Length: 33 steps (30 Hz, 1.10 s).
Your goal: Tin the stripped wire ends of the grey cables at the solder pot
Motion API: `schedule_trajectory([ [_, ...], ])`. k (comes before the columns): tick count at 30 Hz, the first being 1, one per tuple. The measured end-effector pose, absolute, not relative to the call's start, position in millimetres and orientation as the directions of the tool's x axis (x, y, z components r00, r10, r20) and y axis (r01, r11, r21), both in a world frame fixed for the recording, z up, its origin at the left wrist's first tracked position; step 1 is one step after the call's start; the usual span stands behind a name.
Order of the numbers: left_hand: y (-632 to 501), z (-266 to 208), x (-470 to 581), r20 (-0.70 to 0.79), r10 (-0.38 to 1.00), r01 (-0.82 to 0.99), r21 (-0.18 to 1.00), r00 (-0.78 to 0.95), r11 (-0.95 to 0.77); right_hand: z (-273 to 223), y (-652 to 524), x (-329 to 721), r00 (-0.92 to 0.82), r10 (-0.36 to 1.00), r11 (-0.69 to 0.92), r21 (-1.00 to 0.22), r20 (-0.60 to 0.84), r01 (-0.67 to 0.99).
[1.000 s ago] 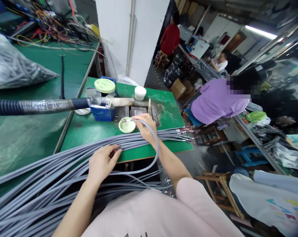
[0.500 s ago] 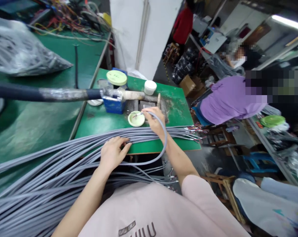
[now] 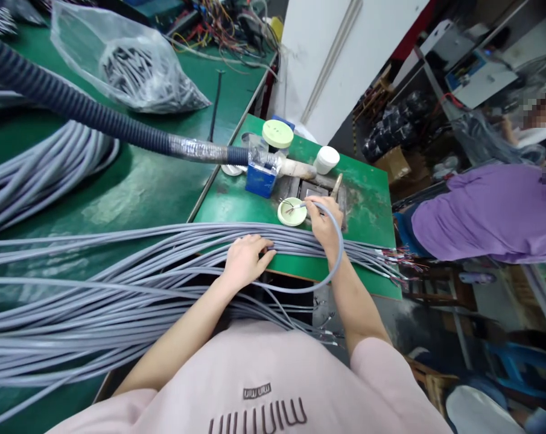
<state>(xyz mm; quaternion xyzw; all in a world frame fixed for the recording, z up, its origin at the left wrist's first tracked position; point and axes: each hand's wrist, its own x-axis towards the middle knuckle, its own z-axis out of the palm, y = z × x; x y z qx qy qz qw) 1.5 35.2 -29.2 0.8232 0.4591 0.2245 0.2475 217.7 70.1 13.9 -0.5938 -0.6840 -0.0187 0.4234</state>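
My right hand (image 3: 326, 222) is closed on a grey cable (image 3: 337, 265) near its end. The cable's stripped wire ends (image 3: 291, 210) reach into a small pale green bowl (image 3: 291, 222); I cannot tell whether they touch the inside. From the hand, the cable loops down and back to the left. My left hand (image 3: 245, 259) rests on a bundle of grey cables (image 3: 200, 232), thumb apart from the fingers. Thin coloured wires (image 3: 402, 260) fan out from the bundle's right end.
Behind the bowl stand a blue box (image 3: 260, 181) with a ribbed hose (image 3: 141, 135) taped to it, a white tub (image 3: 327, 158) and a round light-green lid (image 3: 277, 132). A plastic bag (image 3: 141, 72) lies on the left table. A person in purple (image 3: 476, 211) sits at right.
The view has swung, so the bench and both hands appear further right, and more coiled cable shows at left. My right hand keeps its hold on the cable at the bowl.
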Motion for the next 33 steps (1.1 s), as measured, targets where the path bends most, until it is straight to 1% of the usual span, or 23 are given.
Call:
schedule_trajectory([
  [7, 35.4, -29.1, 1.7, 0.137, 0.869, 0.646, 0.615, 0.476, -0.451, 7.2, 75.2, 218.9, 0.029, 0.817, 0.262, -0.416, 0.576, 0.871],
  [12, 35.4, -28.0, 1.6, 0.129, 0.87, 0.65, 0.615, 0.475, -0.446, 8.4, 76.2, 218.7, 0.021, 0.813, 0.267, -0.405, 0.582, 0.875],
  [17, 36.5, -27.1, 0.0, 0.123, 0.859, 0.632, 0.627, 0.497, -0.456, 25.5, 72.0, 231.3, 0.087, 0.766, 0.248, -0.417, 0.637, 0.874],
  [22, 39.2, -25.0, -2.0, 0.127, 0.852, 0.604, 0.652, 0.508, -0.457, 34.2, 79.0, 262.9, 0.148, 0.724, 0.149, -0.363, 0.673, 0.92],
  [26, 40.9, -24.0, -2.6, 0.12, 0.852, 0.587, 0.675, 0.51, -0.447, 25.7, 94.7, 284.4, 0.151, 0.733, 0.096, -0.321, 0.663, 0.942],
  [33, 41.2, -24.3, -2.0, 0.111, 0.858, 0.59, 0.682, 0.502, -0.433, 3.5, 119.4, 303.1, 0.172, 0.773, 0.051, -0.331, 0.611, 0.942],
])
